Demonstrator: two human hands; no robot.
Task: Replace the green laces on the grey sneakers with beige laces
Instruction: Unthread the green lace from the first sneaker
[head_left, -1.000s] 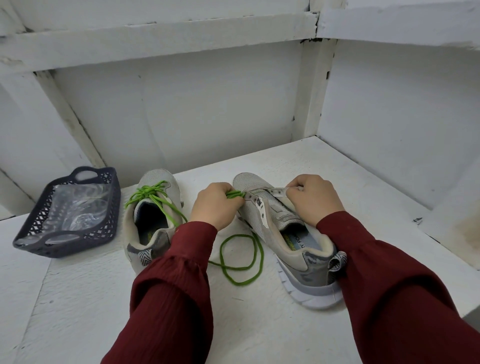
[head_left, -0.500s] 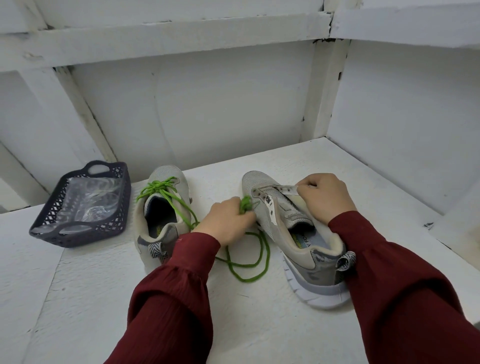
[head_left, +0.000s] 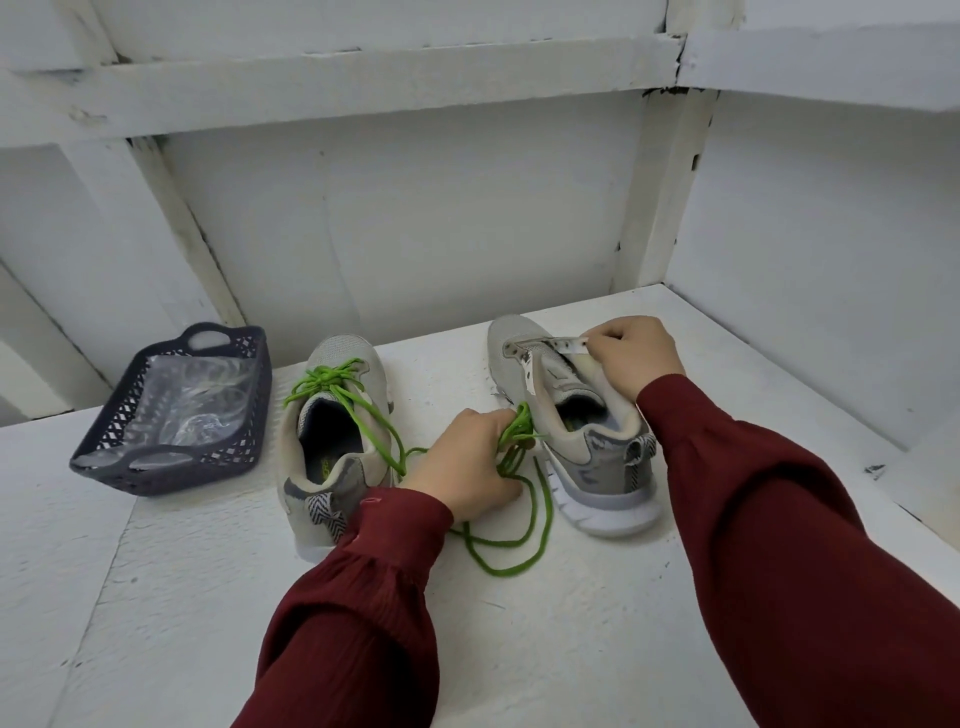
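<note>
Two grey sneakers stand on the white table, toes pointing away from me. The left sneaker (head_left: 337, 447) carries a green lace (head_left: 332, 384), tied and threaded. The right sneaker (head_left: 571, 415) shows bare eyelets. My left hand (head_left: 467, 462) grips a bunched loose green lace (head_left: 519, 519) between the shoes; its long loop trails on the table toward me. My right hand (head_left: 631, 356) pinches the right sneaker's eyelet flap near the tongue.
A dark plastic basket (head_left: 239, 447) holding a clear plastic bag (head_left: 192, 400) sits at the far left of the white table (head_left: 519, 649). White panelled walls close in behind and on the right. The table's right edge drops off near my right sleeve.
My left hand has drawn the loose green lace away from the right sneaker's toe, back and down between the shoes. My right hand stays on the eyelet flap.
</note>
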